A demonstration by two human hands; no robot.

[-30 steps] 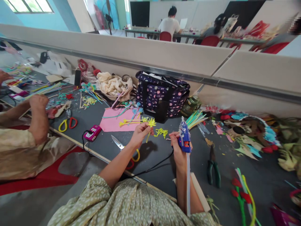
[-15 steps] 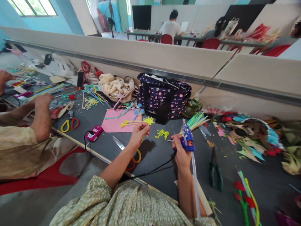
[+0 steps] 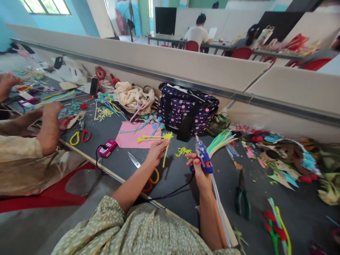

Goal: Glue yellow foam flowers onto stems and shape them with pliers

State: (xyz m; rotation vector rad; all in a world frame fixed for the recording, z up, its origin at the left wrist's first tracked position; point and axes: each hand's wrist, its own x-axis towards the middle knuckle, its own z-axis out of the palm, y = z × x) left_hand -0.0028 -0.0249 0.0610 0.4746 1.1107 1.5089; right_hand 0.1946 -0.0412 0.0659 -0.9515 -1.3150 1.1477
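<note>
**Head view:** You sit at a dark bench strewn with craft scraps, both hands raised just above it. Your left hand is closed in a pinch on the thin stem of one yellow flower. Its fringed head points up and the stem slants down past your fingers, just off the right edge of a single pink sheet.

Your right hand is wrapped tight around one blue glue gun, with the nozzle tilted up and apart from the flower. A clear glue stick juts from its back along your forearm, and one black cord trails across the bench below. A small heap of yellow scraps lies between the two hands.

Two pairs of scissors are in view. One pair of scissors lies beside your left wrist. A second pair, with one yellow and one red loop, lies further left, and one pink gadget sits between them.

One pair of green-handled pliers lies to the right of the glue gun, and a bundle of green sticks fans out behind it. One polka-dot bag stands against the partition.

At far left are a co-worker's near hand and far hand. Two people sit at a distant table.
</note>
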